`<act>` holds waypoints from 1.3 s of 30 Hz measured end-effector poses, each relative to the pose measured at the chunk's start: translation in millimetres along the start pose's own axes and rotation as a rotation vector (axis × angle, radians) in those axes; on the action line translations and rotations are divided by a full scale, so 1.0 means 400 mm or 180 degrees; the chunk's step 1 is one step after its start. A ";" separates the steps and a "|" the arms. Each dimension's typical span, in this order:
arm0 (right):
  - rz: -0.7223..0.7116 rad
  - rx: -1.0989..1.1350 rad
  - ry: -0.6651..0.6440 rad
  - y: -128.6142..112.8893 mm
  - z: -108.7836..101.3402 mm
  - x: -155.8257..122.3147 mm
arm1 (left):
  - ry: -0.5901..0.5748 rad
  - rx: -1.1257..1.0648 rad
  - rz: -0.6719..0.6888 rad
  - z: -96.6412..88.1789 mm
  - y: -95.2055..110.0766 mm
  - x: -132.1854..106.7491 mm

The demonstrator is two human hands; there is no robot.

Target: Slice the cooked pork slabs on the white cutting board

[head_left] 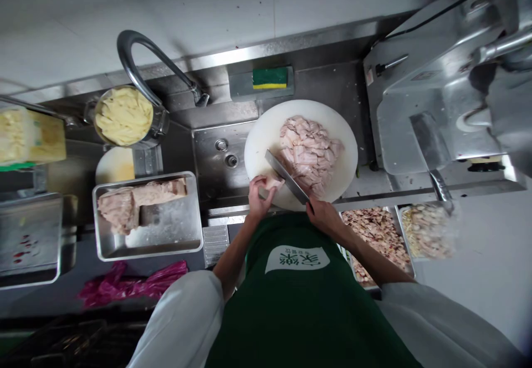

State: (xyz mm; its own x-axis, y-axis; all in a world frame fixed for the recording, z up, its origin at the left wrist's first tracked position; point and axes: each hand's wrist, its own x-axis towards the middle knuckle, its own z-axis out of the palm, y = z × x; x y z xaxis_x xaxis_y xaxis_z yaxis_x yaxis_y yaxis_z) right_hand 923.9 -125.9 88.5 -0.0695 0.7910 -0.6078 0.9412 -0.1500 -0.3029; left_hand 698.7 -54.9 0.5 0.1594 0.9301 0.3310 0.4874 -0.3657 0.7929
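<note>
A round white cutting board (260, 129) lies beside the sink basin. On it, a heap of pale sliced meat (307, 146) covers the middle and right part. My right hand (322, 215) is closed round the handle of a cleaver (288, 179), its blade slanting up and left along the near side of the heap. At the board's near left edge, my left hand (261, 196) has its fingers curled on a small piece of meat (273, 183), just left of the blade. The cleaver's handle is mostly hidden by my right hand.
Left of the sink (203, 160) stands a metal tray (170, 240) with large meat pieces. Behind it is a pot of pale yellow slices (124, 116) under a curved faucet (137, 38). A sponge (270, 78) lies behind the board. A slicing machine (415, 102) stands right; filled trays (378, 235) sit near-right.
</note>
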 end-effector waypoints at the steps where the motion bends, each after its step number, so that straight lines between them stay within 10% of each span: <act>1: -0.0016 0.0013 0.0013 0.000 0.000 0.001 | -0.0038 -0.0012 -0.0044 -0.006 0.008 -0.001; 8: -0.0030 -0.0054 -0.0139 -0.001 -0.023 -0.003 | -0.0760 0.0096 0.0291 0.002 0.018 -0.041; 19: -0.0148 -0.0502 -0.0393 -0.050 -0.007 -0.081 | 0.0031 0.0229 0.0186 0.070 0.011 -0.060; 27: -0.0546 -0.0244 -0.0009 -0.118 -0.062 0.134 | -0.0239 0.0172 0.0298 0.053 -0.005 -0.074; 33: -0.0418 0.0012 0.0389 -0.024 -0.098 0.178 | -0.0854 0.0304 0.0251 0.031 0.023 -0.025; 39: -0.0384 0.0015 0.0299 0.025 -0.064 0.110 | -0.0910 0.1032 -0.0789 -0.009 0.071 0.054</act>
State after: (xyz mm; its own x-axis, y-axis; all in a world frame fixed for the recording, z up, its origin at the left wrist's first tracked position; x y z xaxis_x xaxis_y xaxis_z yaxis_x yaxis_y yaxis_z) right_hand 938.6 -77.6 77.5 -0.1506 0.8555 -0.4955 0.9263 -0.0530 -0.3731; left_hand 712.9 -45.4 31.7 0.2118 0.9766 -0.0368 0.7752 -0.1450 0.6149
